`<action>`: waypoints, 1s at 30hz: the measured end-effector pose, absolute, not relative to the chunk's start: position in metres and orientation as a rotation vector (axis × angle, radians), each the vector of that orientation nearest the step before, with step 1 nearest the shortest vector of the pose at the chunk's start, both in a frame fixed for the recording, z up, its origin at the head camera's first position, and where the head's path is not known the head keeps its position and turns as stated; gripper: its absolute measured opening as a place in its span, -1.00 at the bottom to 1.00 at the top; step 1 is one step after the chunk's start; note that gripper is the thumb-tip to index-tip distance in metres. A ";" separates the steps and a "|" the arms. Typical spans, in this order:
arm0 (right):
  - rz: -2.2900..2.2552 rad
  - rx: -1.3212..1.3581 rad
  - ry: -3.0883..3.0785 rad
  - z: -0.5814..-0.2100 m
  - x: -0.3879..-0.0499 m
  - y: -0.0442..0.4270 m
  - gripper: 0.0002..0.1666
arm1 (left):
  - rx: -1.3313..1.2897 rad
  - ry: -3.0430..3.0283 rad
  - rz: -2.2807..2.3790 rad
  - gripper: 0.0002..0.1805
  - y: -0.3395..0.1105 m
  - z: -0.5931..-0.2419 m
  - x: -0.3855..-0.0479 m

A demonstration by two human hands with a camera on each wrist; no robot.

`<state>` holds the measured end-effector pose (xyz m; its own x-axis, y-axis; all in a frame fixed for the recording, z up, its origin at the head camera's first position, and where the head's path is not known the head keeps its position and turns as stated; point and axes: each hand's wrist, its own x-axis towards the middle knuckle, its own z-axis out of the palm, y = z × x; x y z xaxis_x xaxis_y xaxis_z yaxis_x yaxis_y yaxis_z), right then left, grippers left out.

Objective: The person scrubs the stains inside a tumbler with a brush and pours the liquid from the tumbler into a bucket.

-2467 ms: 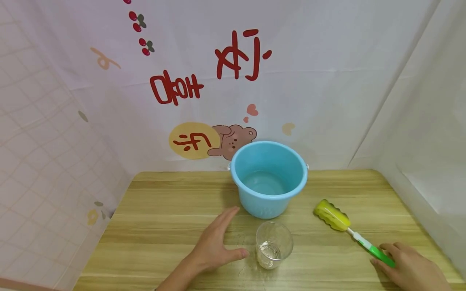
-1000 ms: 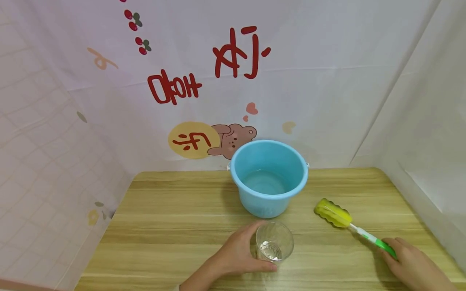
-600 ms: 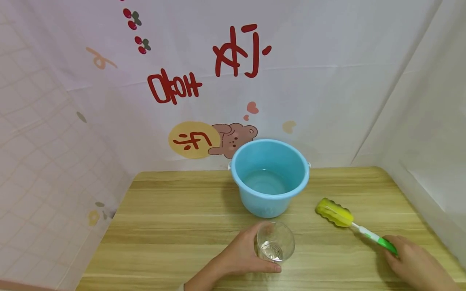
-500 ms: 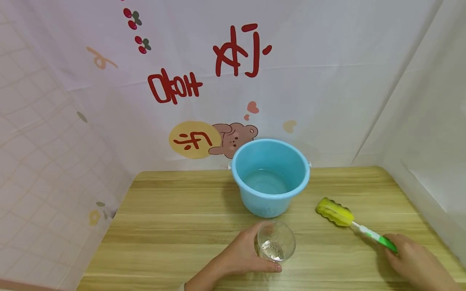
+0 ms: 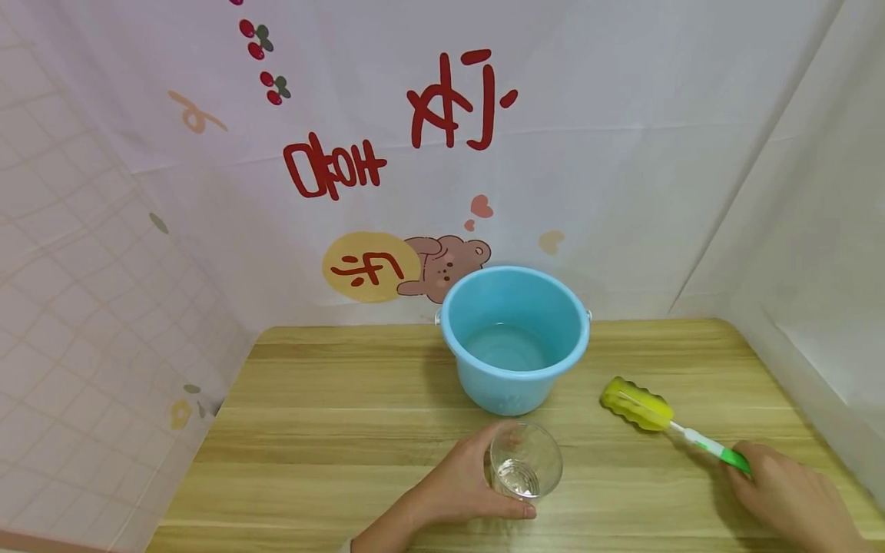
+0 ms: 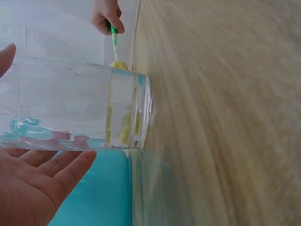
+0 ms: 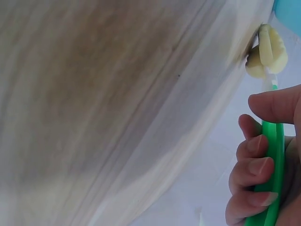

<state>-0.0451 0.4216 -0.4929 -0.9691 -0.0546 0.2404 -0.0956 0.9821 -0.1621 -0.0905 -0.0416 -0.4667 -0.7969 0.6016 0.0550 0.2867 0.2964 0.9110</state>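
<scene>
A clear glass [image 5: 527, 461] with a little liquid at its bottom stands upright on the table, in front of the blue bucket. My left hand [image 5: 459, 480] grips it from the left, thumb at the near side and fingers at the far side. In the left wrist view the glass [image 6: 70, 101] lies between thumb and fingers [image 6: 70, 172]. My right hand [image 5: 795, 488] holds the green handle of a brush; its yellow sponge head [image 5: 636, 403] points toward the bucket. The right wrist view shows fingers [image 7: 254, 172] curled round the green handle [image 7: 275, 160].
The light blue bucket [image 5: 515, 392], with water inside, stands at the back middle of the wooden table [image 5: 311, 415]. Behind it hangs a white printed cloth [image 5: 588, 169], and pale cloth also borders the left and right sides.
My left hand has moved right and closed round the glass, which it stood beside before. My right hand has shifted slightly up, still holding the brush.
</scene>
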 end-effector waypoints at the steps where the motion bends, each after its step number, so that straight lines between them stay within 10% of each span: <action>1: 0.249 0.110 -2.889 -0.493 -0.046 0.422 -0.67 | 0.808 2.272 1.499 0.00 -0.042 -0.467 -0.091; 30: 0.331 0.040 -2.810 -0.453 -0.043 0.420 -0.91 | 0.797 2.250 1.494 -0.04 -0.044 -0.468 -0.092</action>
